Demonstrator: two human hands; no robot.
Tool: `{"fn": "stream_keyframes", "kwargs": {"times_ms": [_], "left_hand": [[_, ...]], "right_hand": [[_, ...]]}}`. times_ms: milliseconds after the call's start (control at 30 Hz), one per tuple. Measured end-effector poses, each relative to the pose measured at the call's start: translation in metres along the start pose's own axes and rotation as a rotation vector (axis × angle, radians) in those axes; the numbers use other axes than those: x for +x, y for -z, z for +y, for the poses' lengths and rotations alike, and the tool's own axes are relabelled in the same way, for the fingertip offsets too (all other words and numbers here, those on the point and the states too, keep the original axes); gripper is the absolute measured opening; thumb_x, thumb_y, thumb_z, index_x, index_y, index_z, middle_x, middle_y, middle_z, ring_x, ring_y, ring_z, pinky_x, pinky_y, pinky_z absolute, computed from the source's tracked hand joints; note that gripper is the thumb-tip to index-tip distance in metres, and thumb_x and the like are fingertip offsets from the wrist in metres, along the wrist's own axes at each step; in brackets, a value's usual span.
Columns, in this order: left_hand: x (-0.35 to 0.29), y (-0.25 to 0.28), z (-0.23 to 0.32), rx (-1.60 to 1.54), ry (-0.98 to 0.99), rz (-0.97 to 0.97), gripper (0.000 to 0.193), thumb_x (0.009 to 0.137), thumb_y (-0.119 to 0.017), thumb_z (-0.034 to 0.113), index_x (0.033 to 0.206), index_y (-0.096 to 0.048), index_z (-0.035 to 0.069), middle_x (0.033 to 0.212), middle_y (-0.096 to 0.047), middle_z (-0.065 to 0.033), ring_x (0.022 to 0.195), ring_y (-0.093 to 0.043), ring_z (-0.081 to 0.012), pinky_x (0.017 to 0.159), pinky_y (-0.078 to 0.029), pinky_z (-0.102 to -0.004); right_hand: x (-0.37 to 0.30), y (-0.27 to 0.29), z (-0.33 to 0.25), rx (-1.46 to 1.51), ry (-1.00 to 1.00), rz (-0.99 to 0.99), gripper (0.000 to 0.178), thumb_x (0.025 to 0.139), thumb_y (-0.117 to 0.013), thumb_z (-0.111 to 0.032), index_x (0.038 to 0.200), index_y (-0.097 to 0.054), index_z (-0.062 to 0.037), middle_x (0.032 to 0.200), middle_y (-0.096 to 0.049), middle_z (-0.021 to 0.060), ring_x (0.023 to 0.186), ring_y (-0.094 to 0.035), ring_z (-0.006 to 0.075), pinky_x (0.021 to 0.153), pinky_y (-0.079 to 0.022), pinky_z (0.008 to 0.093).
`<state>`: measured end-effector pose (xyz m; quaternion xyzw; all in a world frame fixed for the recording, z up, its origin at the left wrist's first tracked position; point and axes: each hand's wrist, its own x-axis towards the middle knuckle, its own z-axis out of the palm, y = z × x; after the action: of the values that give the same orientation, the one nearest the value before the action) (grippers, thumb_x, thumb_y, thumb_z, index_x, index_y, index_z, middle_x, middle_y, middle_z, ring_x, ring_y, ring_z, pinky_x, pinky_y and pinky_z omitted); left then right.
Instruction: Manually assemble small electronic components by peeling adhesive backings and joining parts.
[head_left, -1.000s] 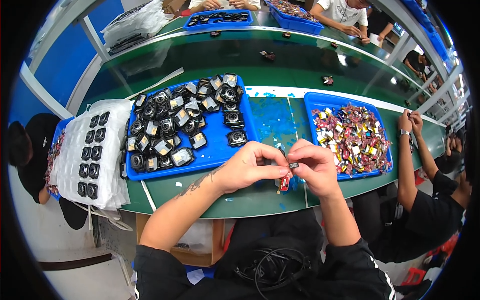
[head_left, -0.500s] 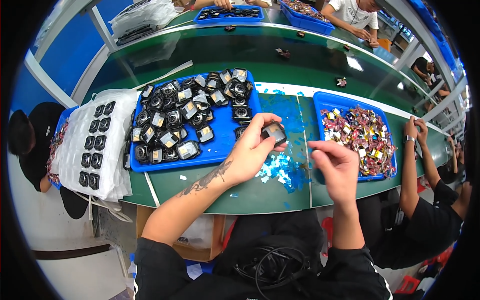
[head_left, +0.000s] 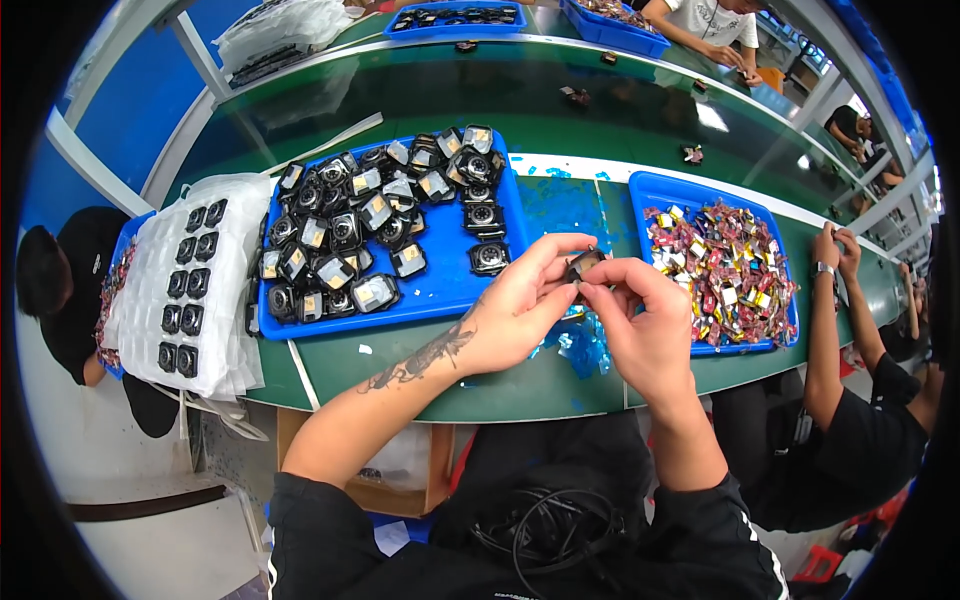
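My left hand (head_left: 515,315) grips a small black watch case (head_left: 584,264), held tilted above the table's near part. The thumb and forefinger of my right hand (head_left: 648,318) are pinched at the case's edge; whatever lies between those fingertips is too small to make out. To the left, a blue tray (head_left: 440,275) is loaded with many similar black watch cases (head_left: 345,230), some showing round backs, others pale rectangular faces. Beneath my hands lie scattered bits of blue film (head_left: 585,345).
Right of my hands stands a blue tray (head_left: 797,325) heaped with small reddish parts. Stacked clear plastic trays (head_left: 225,300) hold rows of watch cases at far left. A green belt (head_left: 480,100) carrying a few parts runs beyond a white rail. Co-workers sit on both sides and opposite.
My right hand has moved left and up to meet the watch case, its fingers closing at the edge. My left hand has shifted slightly right with the case and turned it.
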<state>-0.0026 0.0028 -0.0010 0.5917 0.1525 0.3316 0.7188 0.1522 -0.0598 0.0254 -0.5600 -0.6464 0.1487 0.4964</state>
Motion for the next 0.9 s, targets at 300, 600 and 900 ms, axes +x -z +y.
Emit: {"fn": "stream_keyframes", "kwargs": {"times_ms": [300, 600, 900], "left_hand": [[-0.001, -0.001, -0.003, 0.068, 0.001, 0.027, 0.044, 0.096, -0.044, -0.003, 0.139, -0.037, -0.002, 0.139, -0.045, -0.0135, 0.126, -0.048, -0.0196, 0.104, -0.04, -0.0332], [-0.005, -0.009, 0.001, 0.176, -0.096, -0.019, 0.047, 0.096, -0.041, -0.005, 0.142, -0.034, -0.002, 0.143, -0.042, -0.0145, 0.127, -0.047, -0.023, 0.105, -0.041, -0.0347], [0.002, -0.01, -0.01, -0.042, -0.111, 0.067, 0.051, 0.096, -0.041, -0.004, 0.145, -0.03, -0.002, 0.135, -0.048, -0.0141, 0.119, -0.052, -0.0178, 0.1, -0.044, -0.0321]], "right_hand": [[0.001, 0.001, -0.002, 0.011, -0.057, -0.009, 0.008, 0.078, -0.068, 0.003, 0.085, -0.066, 0.0005, 0.068, -0.061, 0.0064, 0.047, -0.043, 0.0088, 0.045, -0.035, 0.0255], [0.002, 0.009, -0.005, -0.012, -0.033, -0.001, 0.013, 0.074, -0.073, -0.003, 0.073, -0.06, -0.0014, 0.067, -0.06, 0.0045, 0.049, -0.045, 0.0096, 0.046, -0.036, 0.0249], [-0.002, 0.008, 0.003, 0.388, -0.196, 0.078, 0.019, 0.08, -0.07, -0.003, 0.093, -0.056, -0.0004, 0.086, -0.057, 0.0044, 0.077, -0.054, 0.0097, 0.068, -0.049, 0.0254]]}}
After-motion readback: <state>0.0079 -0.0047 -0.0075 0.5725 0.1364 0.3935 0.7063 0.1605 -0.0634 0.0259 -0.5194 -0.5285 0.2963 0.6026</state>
